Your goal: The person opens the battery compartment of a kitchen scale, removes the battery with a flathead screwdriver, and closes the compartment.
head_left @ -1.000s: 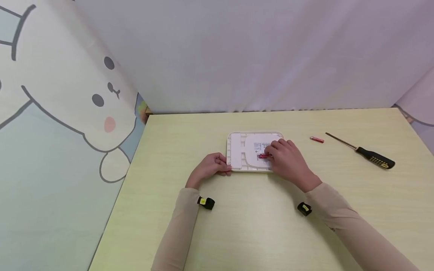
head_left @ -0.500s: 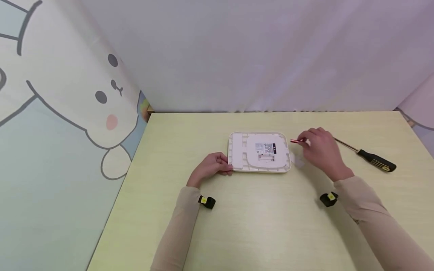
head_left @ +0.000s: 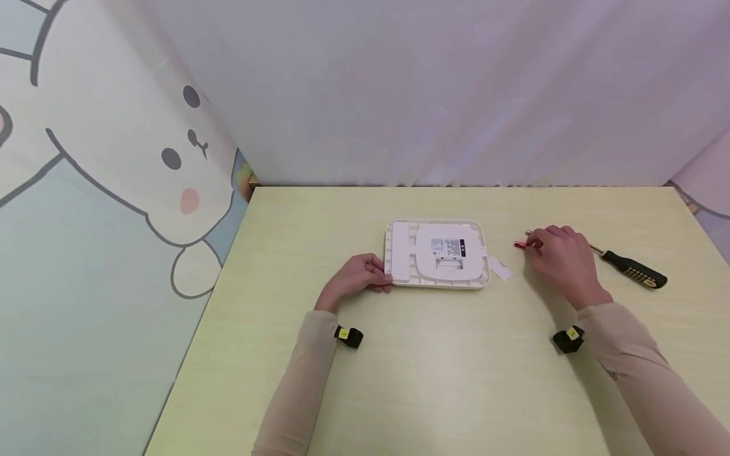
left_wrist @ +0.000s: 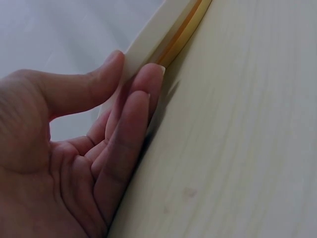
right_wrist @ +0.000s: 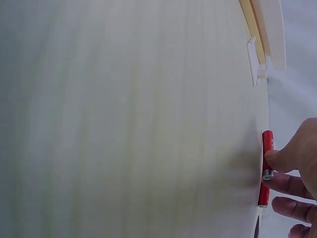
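Observation:
A flat white rectangular device (head_left: 450, 253) lies with its underside up, showing a printed label and an uncovered battery slot. My left hand (head_left: 356, 278) pinches its near left corner, thumb on top and fingertips beneath, as the left wrist view shows. Off to the right of the device, my right hand (head_left: 561, 263) holds a red battery (right_wrist: 268, 141) between thumb and fingers, close over the table. A second red battery (right_wrist: 263, 196) lies just beyond it, mostly hidden by the hand in the head view.
A small white flat piece (head_left: 500, 268) lies at the device's right edge. On the right, a screwdriver (head_left: 633, 268) with a black and yellow handle rests on the pale wooden table (head_left: 422, 367), its shaft partly behind my right hand. A pale curtain (head_left: 428, 95) hangs behind.
My right hand has lifted the battery out of the device's slot and carried it right, beside the other battery. The small white piece has come into sight. My left hand has stayed put.

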`<control>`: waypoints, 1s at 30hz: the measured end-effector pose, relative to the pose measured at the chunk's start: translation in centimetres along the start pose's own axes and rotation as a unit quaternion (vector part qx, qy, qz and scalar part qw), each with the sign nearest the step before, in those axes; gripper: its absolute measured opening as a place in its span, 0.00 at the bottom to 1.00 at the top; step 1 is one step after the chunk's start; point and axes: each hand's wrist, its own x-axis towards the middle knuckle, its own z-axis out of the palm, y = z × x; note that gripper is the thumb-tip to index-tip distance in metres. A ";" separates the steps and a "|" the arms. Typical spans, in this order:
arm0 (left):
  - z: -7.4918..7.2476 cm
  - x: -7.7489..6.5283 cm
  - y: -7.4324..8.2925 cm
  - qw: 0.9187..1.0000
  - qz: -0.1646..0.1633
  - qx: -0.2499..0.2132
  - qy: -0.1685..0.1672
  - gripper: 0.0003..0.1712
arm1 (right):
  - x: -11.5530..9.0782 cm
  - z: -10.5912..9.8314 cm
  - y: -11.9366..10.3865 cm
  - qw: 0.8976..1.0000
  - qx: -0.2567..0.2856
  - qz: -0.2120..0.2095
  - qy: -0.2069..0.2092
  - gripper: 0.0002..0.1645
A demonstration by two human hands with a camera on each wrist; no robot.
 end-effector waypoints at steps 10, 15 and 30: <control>0.0 0.0 0.0 1.000 -0.006 -0.003 -0.002 0.10 | -0.1 -0.3 -1.1 0.998 0.033 0.052 -0.012 0.10; -0.1 0.0 0.1 1.000 -0.003 0.006 0.001 0.10 | -0.1 -0.4 -3.0 0.997 0.043 0.028 -0.059 0.07; -0.1 0.0 0.1 1.000 -0.004 0.008 -0.001 0.10 | -0.4 -0.3 -4.5 0.998 0.050 -0.004 -0.027 0.04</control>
